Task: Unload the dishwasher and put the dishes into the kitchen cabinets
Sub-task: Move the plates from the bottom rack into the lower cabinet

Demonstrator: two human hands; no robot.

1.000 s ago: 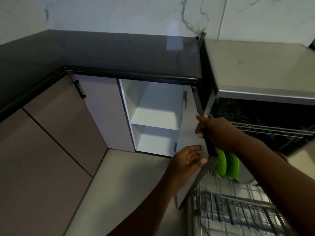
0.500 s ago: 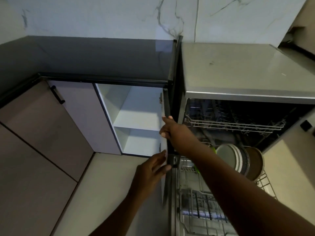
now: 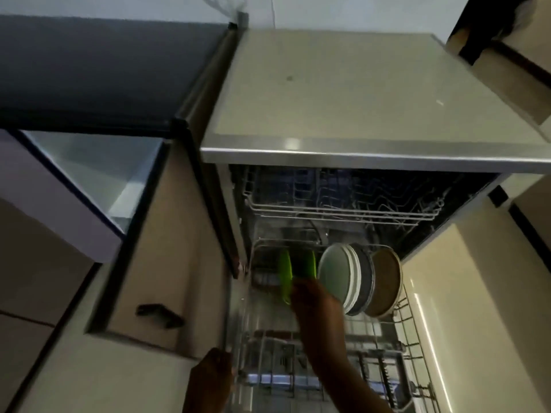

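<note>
— Dishwasher (image 3: pixel 372 156), item one: what do you log?

— I log it open, lower rack (image 3: pixel 399 320) pulled out. Standing on edge in the rack, left to right: two green plates (image 3: pixel 285 271), a stack of white plates (image 3: pixel 338 274), a dark plate (image 3: pixel 365 278), a brown plate (image 3: pixel 386 286).

— Hands?

— Right hand (image 3: pixel 313 299) reaches into the rack at the nearer green plate; fingers blurred, so I cannot tell whether they grip it (contact looks likely, no more). Left hand (image 3: pixel 213 372) sits low by the rack's left front corner; whether its fingers are curled or straight I cannot tell.

— Cabinet?

— Cabinet door (image 3: pixel 167 248) swung open beside the dishwasher, black handle (image 3: pixel 159 314) on it, white shelf (image 3: pixel 98 171) visible inside.
</note>
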